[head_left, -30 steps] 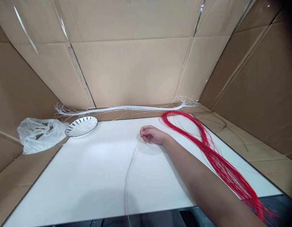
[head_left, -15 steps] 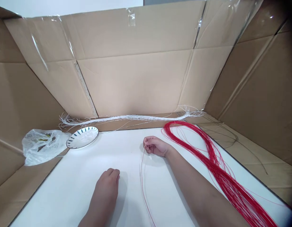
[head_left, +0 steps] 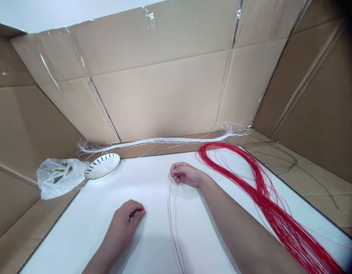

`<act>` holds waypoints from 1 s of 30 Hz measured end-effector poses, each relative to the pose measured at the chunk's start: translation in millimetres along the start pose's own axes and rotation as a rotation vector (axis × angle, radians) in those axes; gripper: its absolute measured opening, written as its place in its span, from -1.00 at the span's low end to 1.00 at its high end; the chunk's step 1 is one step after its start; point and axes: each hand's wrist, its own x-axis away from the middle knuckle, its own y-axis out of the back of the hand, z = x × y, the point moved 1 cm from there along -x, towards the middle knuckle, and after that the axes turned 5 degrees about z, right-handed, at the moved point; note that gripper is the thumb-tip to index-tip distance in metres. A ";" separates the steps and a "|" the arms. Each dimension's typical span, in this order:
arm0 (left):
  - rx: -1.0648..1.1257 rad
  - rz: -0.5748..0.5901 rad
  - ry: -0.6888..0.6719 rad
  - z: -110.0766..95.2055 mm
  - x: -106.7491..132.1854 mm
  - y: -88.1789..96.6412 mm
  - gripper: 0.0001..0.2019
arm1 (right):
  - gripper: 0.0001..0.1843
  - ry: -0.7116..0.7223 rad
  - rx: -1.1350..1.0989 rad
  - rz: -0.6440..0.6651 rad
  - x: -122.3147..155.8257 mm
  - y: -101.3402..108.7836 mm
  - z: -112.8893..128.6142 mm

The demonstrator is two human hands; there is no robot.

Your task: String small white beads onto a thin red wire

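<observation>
My right hand [head_left: 185, 174] rests on the white board [head_left: 153, 213], fingers curled, pinching the end of a thin red thread [head_left: 170, 213] that runs back toward me. My left hand [head_left: 126, 221] lies on the board nearer to me, fingers curled in with the tips close together; what they hold, if anything, is too small to see. A thick bundle of red threads [head_left: 264, 198] loops from behind my right hand down the right side of the board.
A bundle of white threads [head_left: 164, 140] lies along the back cardboard wall [head_left: 170, 87]. A small patterned plate [head_left: 102, 166] and a crumpled plastic bag [head_left: 59, 176] sit at the left. Dark threads [head_left: 290, 161] lie on the cardboard at the right.
My left hand came into view on the board and then curled its fingers. My right hand stayed in place with the thread. The camera tilted up.
</observation>
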 end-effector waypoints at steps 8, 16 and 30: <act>-0.136 -0.006 -0.096 -2.0 -7.1 -9.9 -0.77 | -0.76 0.013 0.018 -0.010 -2.1 -1.4 -1.5; -0.304 -0.079 -0.148 -10.2 -102.1 -21.6 -0.82 | -0.75 0.012 0.048 -0.034 -3.9 -1.3 -3.5; 0.219 -0.117 -0.091 6.5 -139.8 -19.6 -0.76 | -0.76 -0.031 0.027 -0.124 -5.3 -6.3 4.2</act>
